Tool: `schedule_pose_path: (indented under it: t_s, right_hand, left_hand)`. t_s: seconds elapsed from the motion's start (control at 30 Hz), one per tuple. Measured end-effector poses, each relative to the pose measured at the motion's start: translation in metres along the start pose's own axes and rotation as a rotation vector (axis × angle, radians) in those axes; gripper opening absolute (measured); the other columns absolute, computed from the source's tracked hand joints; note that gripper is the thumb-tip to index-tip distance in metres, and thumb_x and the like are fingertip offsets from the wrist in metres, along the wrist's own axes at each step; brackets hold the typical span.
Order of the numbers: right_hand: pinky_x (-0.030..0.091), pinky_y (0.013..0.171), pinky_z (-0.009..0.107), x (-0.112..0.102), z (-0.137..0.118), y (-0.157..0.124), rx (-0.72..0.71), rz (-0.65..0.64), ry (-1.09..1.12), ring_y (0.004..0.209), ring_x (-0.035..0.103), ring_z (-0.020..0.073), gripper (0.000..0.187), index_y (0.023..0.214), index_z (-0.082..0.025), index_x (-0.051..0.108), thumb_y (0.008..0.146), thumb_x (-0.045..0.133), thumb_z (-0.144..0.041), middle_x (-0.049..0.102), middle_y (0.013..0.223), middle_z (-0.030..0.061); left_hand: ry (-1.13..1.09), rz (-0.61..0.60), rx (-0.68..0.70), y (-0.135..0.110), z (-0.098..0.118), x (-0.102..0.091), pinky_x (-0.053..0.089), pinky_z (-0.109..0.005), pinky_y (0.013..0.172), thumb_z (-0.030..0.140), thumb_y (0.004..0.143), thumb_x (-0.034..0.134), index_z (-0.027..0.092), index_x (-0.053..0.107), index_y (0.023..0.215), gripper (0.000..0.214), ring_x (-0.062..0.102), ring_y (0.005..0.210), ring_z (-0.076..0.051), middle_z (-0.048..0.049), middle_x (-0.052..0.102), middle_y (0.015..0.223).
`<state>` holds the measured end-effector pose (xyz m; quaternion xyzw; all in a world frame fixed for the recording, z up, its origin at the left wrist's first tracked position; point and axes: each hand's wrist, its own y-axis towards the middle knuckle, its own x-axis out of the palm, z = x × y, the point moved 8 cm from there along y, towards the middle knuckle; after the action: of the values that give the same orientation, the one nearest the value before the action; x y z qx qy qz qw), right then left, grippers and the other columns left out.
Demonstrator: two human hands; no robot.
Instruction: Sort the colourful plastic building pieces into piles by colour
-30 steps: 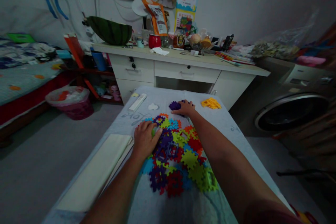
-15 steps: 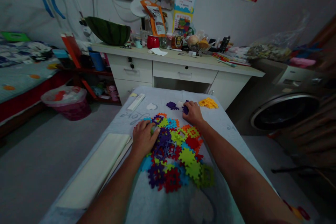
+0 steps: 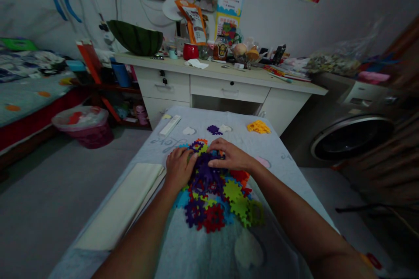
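A heap of colourful interlocking foam puzzle pieces (image 3: pixel 219 196) lies on a grey cloth-covered table (image 3: pixel 203 248). My left hand (image 3: pixel 179 168) rests on the heap's left edge, fingers curled over the pieces. My right hand (image 3: pixel 231 156) is over the top of the heap, its fingers pinched on a purple piece (image 3: pixel 206 172). Farther back lie a lone purple piece (image 3: pixel 214 130), a white piece (image 3: pixel 225 128) and a small pile of yellow pieces (image 3: pixel 258 127).
A folded cream cloth (image 3: pixel 122 205) lies at the table's left edge, a white bar (image 3: pixel 170 125) at the far left. Behind stand a cluttered white desk (image 3: pixel 225 85) with half a watermelon (image 3: pixel 135 38), a washing machine (image 3: pixel 353 139) on the right, and a pink bin (image 3: pixel 87 125).
My right hand has come back from the far purple piece to the heap and closed on a purple piece there. My left hand stays on the heap.
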<state>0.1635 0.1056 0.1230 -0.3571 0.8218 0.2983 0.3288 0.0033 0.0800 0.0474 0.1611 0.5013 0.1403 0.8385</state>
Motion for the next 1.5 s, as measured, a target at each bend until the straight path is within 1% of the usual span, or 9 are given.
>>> schedule_pose_path:
  t_s: [0.17,0.37,0.53,0.77,0.97,1.13,1.27,1.37,1.5]
  right_hand:
    - [0.042,0.098,0.036,-0.008,0.073,0.04,0.248,0.133,-0.302,0.105,0.058,0.021,0.025,0.099,-0.019,0.071,0.094,0.052,-0.035,0.068,0.103,0.0087]
    - [0.041,0.099,0.044,0.001,0.153,0.073,0.669,0.053,-0.561,0.121,0.052,0.0302,0.057,0.142,-0.027,0.047,0.087,0.059,-0.038,0.057,0.133,0.0127]
    - [0.041,0.098,0.038,0.005,0.167,0.077,0.641,-0.015,-0.607,0.114,0.056,0.0263,0.046,0.134,-0.023,0.056,0.088,0.058,-0.029,0.06,0.127,0.0136]
    - [0.045,0.088,0.03,-0.007,0.17,0.058,0.602,0.218,-0.464,0.097,0.06,0.0203,0.043,0.116,-0.017,0.064,0.074,0.067,-0.02,0.063,0.113,0.0119]
    - [0.048,0.076,0.029,-0.022,0.145,0.017,0.529,0.417,0.05,0.077,0.057,0.0142,0.033,0.102,-0.019,0.063,0.07,0.065,-0.024,0.065,0.098,0.0025]
    - [0.048,0.067,0.028,-0.01,0.082,-0.022,0.398,0.167,0.345,0.066,0.056,0.0125,0.041,0.111,-0.018,0.058,0.075,0.066,-0.036,0.064,0.086,0.0002]
    - [0.05,0.088,0.039,0.002,0.037,-0.054,0.317,0.109,0.164,0.097,0.062,0.0209,0.048,0.125,-0.02,0.054,0.082,0.063,-0.039,0.065,0.108,0.0083]
    - [0.036,0.109,0.049,0.018,0.009,-0.072,0.221,0.117,-0.105,0.131,0.044,0.0295,0.059,0.132,-0.019,0.052,0.081,0.067,-0.046,0.047,0.142,0.0166]
    - [0.026,0.113,0.058,0.051,-0.008,-0.087,0.24,0.023,-0.317,0.143,0.026,0.0368,0.075,0.14,-0.02,0.047,0.078,0.068,-0.057,0.029,0.155,0.0188]
  left_hand:
    - [-0.045,-0.002,0.02,0.0,0.002,-0.001,0.04,-0.042,0.102,0.047,0.098,0.035,0.022,0.066,0.112,0.042,0.054,0.113,-0.025,-0.0078,0.065,0.116]
    - [0.006,-0.024,0.039,-0.002,0.005,0.0,0.038,-0.045,0.104,0.05,0.096,0.039,0.022,0.065,0.116,0.043,0.05,0.118,-0.027,-0.0091,0.062,0.122]
    - [0.024,-0.021,0.051,-0.004,0.007,-0.001,0.037,-0.046,0.105,0.049,0.097,0.038,0.021,0.065,0.116,0.043,0.05,0.119,-0.027,-0.0096,0.062,0.122]
    - [0.046,0.009,0.072,-0.006,0.009,-0.001,0.039,-0.046,0.105,0.048,0.097,0.042,0.023,0.065,0.115,0.039,0.051,0.119,-0.028,-0.0095,0.061,0.123]
    - [-0.03,0.094,0.065,-0.004,0.009,-0.011,0.038,-0.046,0.106,0.044,0.097,0.039,0.023,0.064,0.117,0.038,0.05,0.122,-0.028,-0.0109,0.055,0.13]
    - [-0.085,0.012,0.128,-0.004,0.017,-0.012,0.035,-0.048,0.11,0.047,0.095,0.044,0.023,0.061,0.123,0.041,0.047,0.126,-0.028,-0.01,0.055,0.132]
    - [-0.149,-0.15,0.28,-0.012,0.037,-0.004,0.03,-0.05,0.114,0.056,0.09,0.052,0.023,0.056,0.132,0.054,0.038,0.135,-0.029,-0.0099,0.051,0.139]
    - [-0.167,-0.292,0.331,-0.02,0.047,0.006,0.03,-0.051,0.113,0.061,0.085,0.057,0.023,0.055,0.135,0.062,0.038,0.135,-0.032,-0.0116,0.049,0.142]
    - [-0.183,-0.394,0.32,-0.025,0.05,0.014,0.031,-0.052,0.112,0.058,0.085,0.058,0.023,0.052,0.138,0.064,0.039,0.135,-0.033,-0.0126,0.044,0.146]
